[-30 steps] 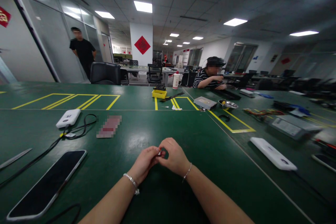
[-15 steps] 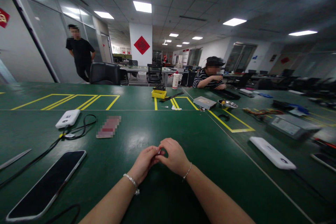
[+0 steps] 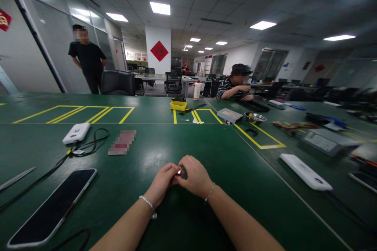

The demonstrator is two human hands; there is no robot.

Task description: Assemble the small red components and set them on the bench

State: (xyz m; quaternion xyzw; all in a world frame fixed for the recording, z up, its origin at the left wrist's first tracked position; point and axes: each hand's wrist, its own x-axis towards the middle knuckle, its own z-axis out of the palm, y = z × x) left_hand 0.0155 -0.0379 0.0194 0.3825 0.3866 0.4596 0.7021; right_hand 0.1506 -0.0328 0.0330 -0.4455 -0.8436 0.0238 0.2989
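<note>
My left hand [image 3: 163, 180] and my right hand [image 3: 194, 176] meet above the green table [image 3: 141, 219], fingertips together. Between them is a small shiny object [image 3: 179, 172], too small to name, pinched by the fingers of both hands. Each wrist wears a thin bracelet. To the left of my hands lies a large dark-screened phone [image 3: 53, 208], and farther forward a flat reddish item [image 3: 122, 142], which is blurred out.
Left: a white power bank [image 3: 76, 132] with black cable, and a pointed metal tool [image 3: 17, 179]. Right: another white power bank [image 3: 305, 171] and a grey metal box [image 3: 326, 141]. Ahead: a yellow tray [image 3: 178, 105]. One person sits across; another stands back left.
The small object between my fingertips now shows a brighter, shinier face. My hands have barely moved. The standing person at the back has shifted slightly left.
</note>
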